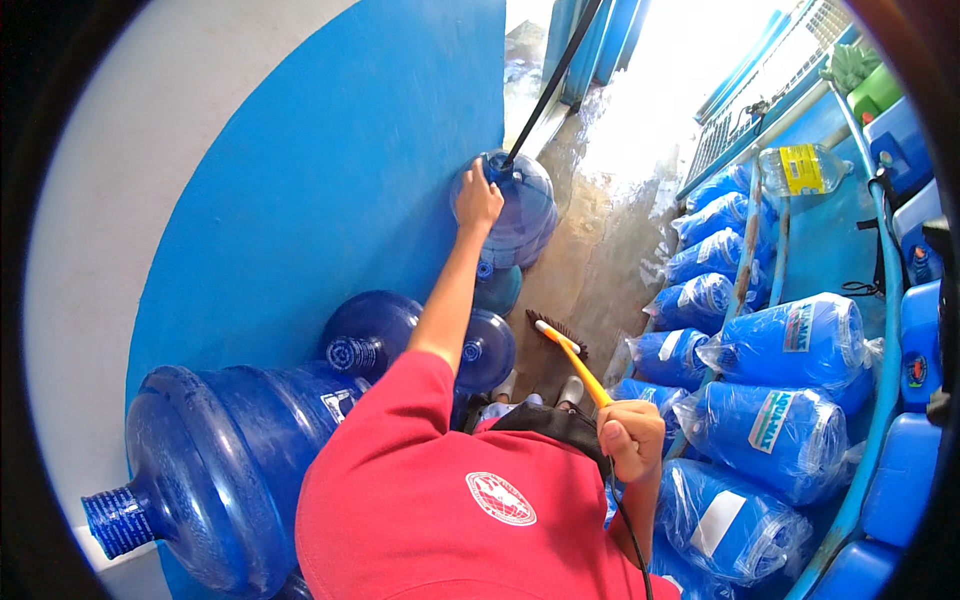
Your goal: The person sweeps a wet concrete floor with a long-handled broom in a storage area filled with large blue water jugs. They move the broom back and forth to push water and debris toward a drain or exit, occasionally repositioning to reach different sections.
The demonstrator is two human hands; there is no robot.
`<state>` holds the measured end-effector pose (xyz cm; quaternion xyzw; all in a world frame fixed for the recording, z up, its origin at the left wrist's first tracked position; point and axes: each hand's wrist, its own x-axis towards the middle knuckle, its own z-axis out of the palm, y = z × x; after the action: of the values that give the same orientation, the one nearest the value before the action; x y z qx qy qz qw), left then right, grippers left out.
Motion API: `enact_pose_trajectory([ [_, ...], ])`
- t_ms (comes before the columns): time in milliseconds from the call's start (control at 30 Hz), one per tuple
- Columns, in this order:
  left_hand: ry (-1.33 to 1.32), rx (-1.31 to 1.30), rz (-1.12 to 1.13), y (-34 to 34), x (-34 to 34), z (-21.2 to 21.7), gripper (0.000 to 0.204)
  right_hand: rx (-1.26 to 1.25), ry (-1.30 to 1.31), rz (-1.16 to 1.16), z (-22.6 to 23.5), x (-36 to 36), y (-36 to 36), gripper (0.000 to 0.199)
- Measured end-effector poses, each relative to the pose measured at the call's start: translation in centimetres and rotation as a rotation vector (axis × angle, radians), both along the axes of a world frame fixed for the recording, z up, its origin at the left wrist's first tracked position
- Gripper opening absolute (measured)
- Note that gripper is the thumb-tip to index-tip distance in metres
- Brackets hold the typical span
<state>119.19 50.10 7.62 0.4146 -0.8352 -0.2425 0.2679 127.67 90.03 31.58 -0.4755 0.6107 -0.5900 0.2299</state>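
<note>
My left hand (478, 200) reaches forward and grips the shoulder of an upright blue water jug (525, 215), close to its neck. A black hose (550, 85) comes down from the top and ends at that neck. My right hand (632, 437), close to my chest, is shut on the yellow handle of a brush (572, 358). Its dark bristle head points down toward the floor beside the jugs. My red shirt fills the lower middle.
Several empty blue jugs lie along the blue wall at left, the largest (230, 460) nearest me. A rack (742, 270) at right holds several plastic-wrapped jugs (790, 345). The concrete floor (610, 230) is wet. Blue containers (905, 480) line the right edge.
</note>
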Motion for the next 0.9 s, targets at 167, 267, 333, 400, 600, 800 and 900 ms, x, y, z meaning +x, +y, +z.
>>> enact_pose_trajectory([
  [167,-0.201,0.524,-0.032,11.9,5.3,-8.9,0.028,-0.085,0.043,-0.19,-1.0,-0.4,0.3,0.055],
  [267,-0.459,0.496,-0.361,19.4,7.9,-13.5,0.02,-0.081,-0.017,-0.175,-0.9,-0.2,0.5,0.051],
  [333,-0.497,0.678,-0.457,23.3,8.9,-15.9,0.025,-0.079,-0.044,-0.149,-0.4,0.2,0.5,0.045],
  [400,-0.395,0.68,-0.616,26.0,9.7,-18.4,0.036,0.014,-0.009,-0.158,0.2,0.8,0.7,0.043],
  [600,-0.562,1.138,-0.721,33.0,10.8,-22.2,0.079,0.527,0.168,-0.328,3.1,3.9,4.0,0.02],
  [800,-0.334,2.055,-0.082,36.0,10.3,-20.6,0.053,1.26,-0.082,-0.55,5.7,10.8,11.5,0.043],
  [900,-0.664,2.077,-0.19,38.0,10.2,-19.8,0.067,1.484,-0.139,-0.583,2.1,13.4,16.1,0.049],
])
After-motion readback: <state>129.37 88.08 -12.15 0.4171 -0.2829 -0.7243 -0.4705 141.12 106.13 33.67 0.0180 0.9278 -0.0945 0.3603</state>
